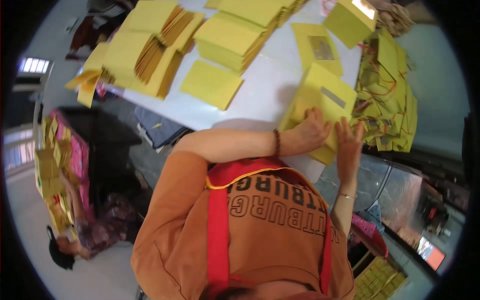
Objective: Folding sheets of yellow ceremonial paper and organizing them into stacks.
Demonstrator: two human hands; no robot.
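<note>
A yellow folded paper piece with a narrow slot (315, 82) lies on the table's near right corner. Over its lower half is my left hand (311, 134), with the fingers bent and the tips pressed together against the paper. Whether they pinch a fold of it is hard to see. At the paper's right edge, my right hand (349, 142) has its fingers stretched out and apart, close to or touching that edge. Just beyond lies another yellow piece with a grey window (320, 49). A single flat yellow piece (211, 84) rests farther left.
Stacks of folded yellow paper (230, 40) cover the far part of the white table (255, 95). A yellow box shape (350, 22) stands at the far right. Beside the table is a heap of yellow pieces with orange cords (387, 95). Another person (107, 222) works at the left.
</note>
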